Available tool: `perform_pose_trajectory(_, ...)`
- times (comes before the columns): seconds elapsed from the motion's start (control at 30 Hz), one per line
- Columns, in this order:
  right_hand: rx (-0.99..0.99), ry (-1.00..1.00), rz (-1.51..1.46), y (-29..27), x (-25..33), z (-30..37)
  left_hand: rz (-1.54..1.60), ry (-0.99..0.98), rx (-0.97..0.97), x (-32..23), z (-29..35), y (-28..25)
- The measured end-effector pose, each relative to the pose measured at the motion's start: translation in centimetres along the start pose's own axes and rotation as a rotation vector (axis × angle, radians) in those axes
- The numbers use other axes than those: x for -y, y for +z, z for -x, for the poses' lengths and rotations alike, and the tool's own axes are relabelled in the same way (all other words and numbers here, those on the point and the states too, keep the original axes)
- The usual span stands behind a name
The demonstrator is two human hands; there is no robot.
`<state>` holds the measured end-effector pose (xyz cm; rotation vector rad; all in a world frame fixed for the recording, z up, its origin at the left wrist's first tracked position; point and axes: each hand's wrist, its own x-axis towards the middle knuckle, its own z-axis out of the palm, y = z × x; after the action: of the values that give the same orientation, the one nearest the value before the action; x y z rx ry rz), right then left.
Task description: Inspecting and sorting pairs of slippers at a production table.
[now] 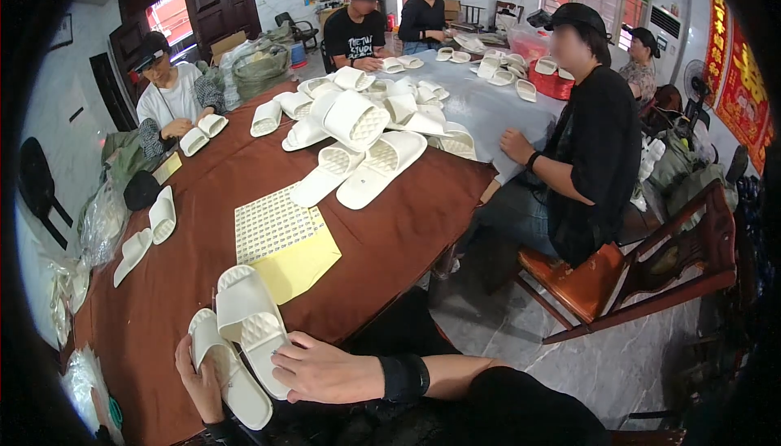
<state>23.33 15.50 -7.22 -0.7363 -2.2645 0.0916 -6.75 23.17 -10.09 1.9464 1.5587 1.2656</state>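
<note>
A pair of cream slide slippers lies side by side at the near edge of the brown-covered table. My left hand (202, 377) curls round the outer side of the left slipper (247, 395), thumb near its strap. On the heel half of the right slipper (250, 304) rests my right hand (329, 371), its bent fingers gripping the edge and footbed. Whether something small sits under those fingertips is hidden. Just beyond the pair is a sheet of small printed stickers (272, 225), partly over a yellow backing sheet (299, 265).
A heap of cream slippers (358, 121) covers the table's middle. Another pair (163, 214) lies at the left edge, by a dark cap-like object (142, 191). Several co-workers sit or stand around, one handling slippers (203, 134) at far left. A wooden chair (586, 283) stands right.
</note>
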Motion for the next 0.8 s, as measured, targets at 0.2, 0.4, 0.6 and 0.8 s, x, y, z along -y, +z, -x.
perform_pose_trajectory(0.2, 0.05, 0.012, 0.043, 0.4, 0.1, -0.3, -0.004, 0.011, -0.016, -0.9, 0.3, -0.3)
perform_pose_trajectory(0.4, 0.125, 0.012, 0.055, -2.2, 0.5, -0.7, -0.123, 0.021, -0.052, -0.4, 0.6, 0.1)
perform_pose_trajectory(0.6, 0.175, 0.077, 0.063, -3.9, -0.1, -0.4, -0.193, 0.09, -0.075, -3.3, 0.6, 0.5)
perform_pose_trajectory(0.8, 0.203, 0.071, 0.048, -3.9, -0.1, -0.5, -0.186, 0.102, -0.093, -3.3, 0.5, 0.2)
